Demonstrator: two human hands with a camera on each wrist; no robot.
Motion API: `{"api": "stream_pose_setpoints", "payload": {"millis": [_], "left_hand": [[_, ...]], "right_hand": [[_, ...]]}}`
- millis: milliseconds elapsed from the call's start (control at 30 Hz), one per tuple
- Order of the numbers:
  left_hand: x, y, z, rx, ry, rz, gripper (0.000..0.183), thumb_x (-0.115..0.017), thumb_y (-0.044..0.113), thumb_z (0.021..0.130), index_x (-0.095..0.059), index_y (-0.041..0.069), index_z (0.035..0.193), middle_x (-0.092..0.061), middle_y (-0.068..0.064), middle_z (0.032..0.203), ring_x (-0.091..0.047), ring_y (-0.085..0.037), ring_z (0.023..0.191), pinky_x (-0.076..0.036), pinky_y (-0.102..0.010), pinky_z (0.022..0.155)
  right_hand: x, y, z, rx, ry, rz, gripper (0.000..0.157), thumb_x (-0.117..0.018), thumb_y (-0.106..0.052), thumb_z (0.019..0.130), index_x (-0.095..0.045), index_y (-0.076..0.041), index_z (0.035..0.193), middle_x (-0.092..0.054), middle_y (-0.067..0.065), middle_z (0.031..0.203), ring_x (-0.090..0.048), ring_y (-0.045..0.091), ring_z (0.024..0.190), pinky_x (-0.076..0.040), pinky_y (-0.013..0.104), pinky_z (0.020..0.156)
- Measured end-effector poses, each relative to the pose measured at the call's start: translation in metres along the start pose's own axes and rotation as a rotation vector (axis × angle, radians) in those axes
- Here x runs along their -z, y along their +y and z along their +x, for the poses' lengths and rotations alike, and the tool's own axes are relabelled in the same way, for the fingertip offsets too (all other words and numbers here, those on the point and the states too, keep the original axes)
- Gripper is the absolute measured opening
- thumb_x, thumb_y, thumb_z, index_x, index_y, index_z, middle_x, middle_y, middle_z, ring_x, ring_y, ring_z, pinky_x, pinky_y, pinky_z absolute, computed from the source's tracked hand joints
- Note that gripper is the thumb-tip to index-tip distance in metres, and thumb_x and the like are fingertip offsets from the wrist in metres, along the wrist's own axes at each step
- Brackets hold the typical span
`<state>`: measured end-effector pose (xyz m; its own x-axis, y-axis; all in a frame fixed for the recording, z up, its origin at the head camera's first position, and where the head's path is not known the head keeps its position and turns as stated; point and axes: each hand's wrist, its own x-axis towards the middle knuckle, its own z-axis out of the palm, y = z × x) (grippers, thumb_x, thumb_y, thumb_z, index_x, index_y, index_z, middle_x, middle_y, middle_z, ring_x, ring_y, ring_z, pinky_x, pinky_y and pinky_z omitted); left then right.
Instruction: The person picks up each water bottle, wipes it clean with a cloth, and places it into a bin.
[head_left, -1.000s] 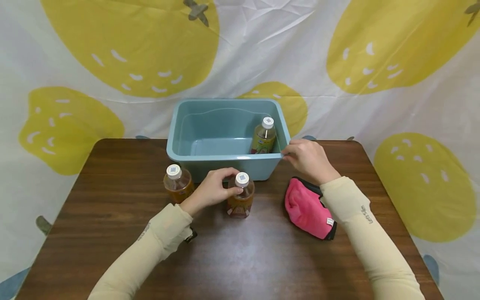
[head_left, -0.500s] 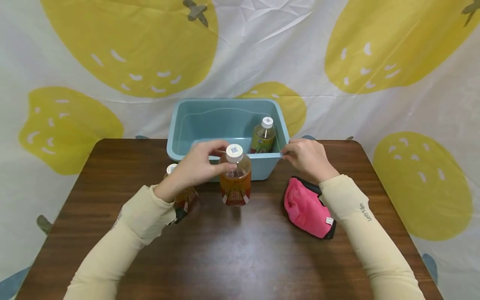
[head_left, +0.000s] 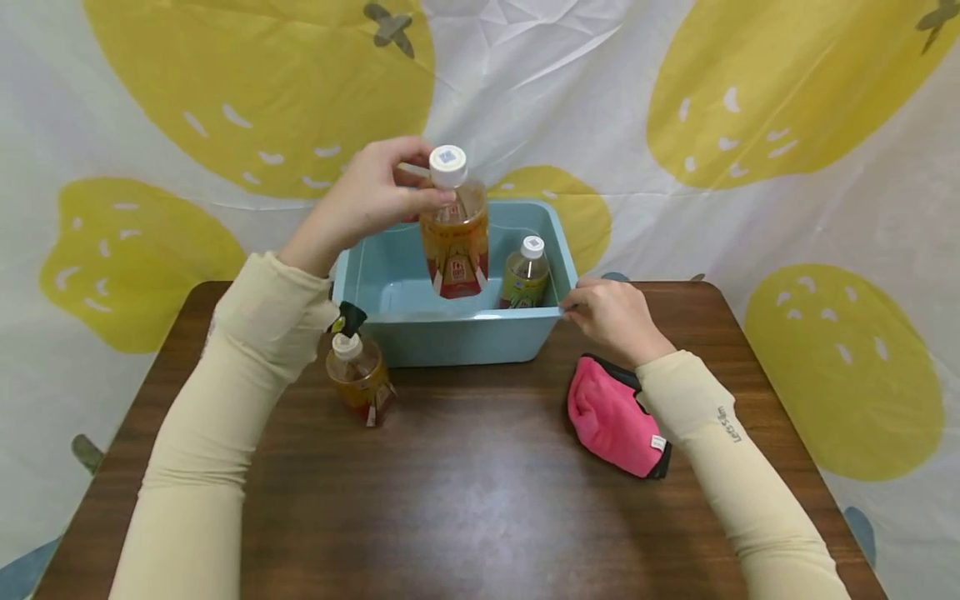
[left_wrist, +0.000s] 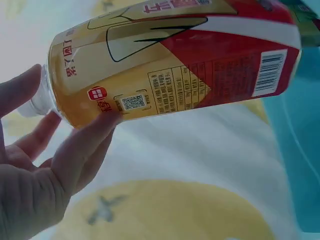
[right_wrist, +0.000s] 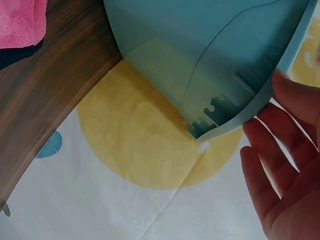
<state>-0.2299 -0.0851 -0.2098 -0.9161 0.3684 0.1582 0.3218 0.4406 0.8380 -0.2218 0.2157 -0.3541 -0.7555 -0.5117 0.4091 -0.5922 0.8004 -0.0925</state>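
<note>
In the head view my left hand (head_left: 371,196) grips an orange-and-red labelled drink bottle (head_left: 456,242) by its neck, just under the white cap. The bottle hangs upright above the blue plastic bin (head_left: 450,340). Its label and barcode show large in the left wrist view, with my thumb and fingers round the neck. My right hand (head_left: 611,317) pinches the bin's front right corner at the rim, and the right wrist view shows thumb and fingertips on that rim. Inside the bin, at the right, stands a bottle with a green-yellow label (head_left: 523,279).
Another orange-labelled bottle (head_left: 360,375) stands on the brown wooden table (head_left: 465,508), left of the bin's front. A pink cloth item with black trim (head_left: 617,417) lies by the right forearm. A white curtain with yellow fruit print (head_left: 300,92) hangs right behind the bin.
My left hand has lifted the orange-labelled bottle from the table, up and forward over the bin. The right hand keeps its hold on the bin's corner.
</note>
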Motion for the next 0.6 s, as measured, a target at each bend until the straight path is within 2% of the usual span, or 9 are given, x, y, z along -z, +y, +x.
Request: {"api": "stream_pose_setpoints", "payload": {"millis": [100, 267, 433, 600], "left_hand": [[0.002, -0.011, 0.024, 0.084, -0.032, -0.057, 0.039, -0.065, 0.015, 0.082, -0.051, 0.005, 0.117, -0.054, -0.011, 0.116, -0.054, -0.023, 0.107, -0.049, -0.039, 0.082], [0.002, -0.04, 0.059, 0.15, -0.095, -0.076, 0.033, -0.064, 0.015, 0.083, -0.051, 0.005, 0.112, -0.052, -0.008, 0.114, -0.05, -0.021, 0.106, -0.045, -0.042, 0.088], [-0.006, -0.065, 0.079, 0.217, -0.144, -0.073, 0.029, -0.063, 0.013, 0.084, -0.051, 0.003, 0.108, -0.051, -0.006, 0.107, -0.05, -0.022, 0.102, -0.045, -0.045, 0.088], [-0.016, -0.082, 0.089, 0.277, -0.209, -0.022, 0.032, -0.061, 0.01, 0.084, -0.05, 0.0, 0.112, -0.051, -0.009, 0.109, -0.049, -0.022, 0.099, -0.046, -0.045, 0.086]], "right_hand": [[-0.001, 0.0, -0.001, -0.003, -0.003, 0.002, 0.008, -0.074, -0.01, 0.072, -0.073, -0.013, 0.079, -0.064, -0.001, 0.075, -0.06, 0.02, 0.063, -0.045, 0.039, 0.051], [-0.003, -0.003, -0.002, -0.016, -0.002, 0.013, 0.009, -0.074, -0.01, 0.072, -0.073, -0.015, 0.079, -0.064, -0.002, 0.074, -0.06, 0.019, 0.063, -0.045, 0.038, 0.052], [-0.002, -0.005, -0.002, -0.008, -0.004, 0.011, 0.009, -0.074, -0.01, 0.072, -0.073, -0.014, 0.079, -0.065, -0.002, 0.075, -0.061, 0.02, 0.064, -0.046, 0.038, 0.053], [0.0, -0.008, -0.004, -0.023, -0.021, 0.016, 0.009, -0.074, -0.01, 0.072, -0.073, -0.014, 0.08, -0.065, -0.002, 0.074, -0.061, 0.021, 0.066, -0.047, 0.039, 0.054]]}}
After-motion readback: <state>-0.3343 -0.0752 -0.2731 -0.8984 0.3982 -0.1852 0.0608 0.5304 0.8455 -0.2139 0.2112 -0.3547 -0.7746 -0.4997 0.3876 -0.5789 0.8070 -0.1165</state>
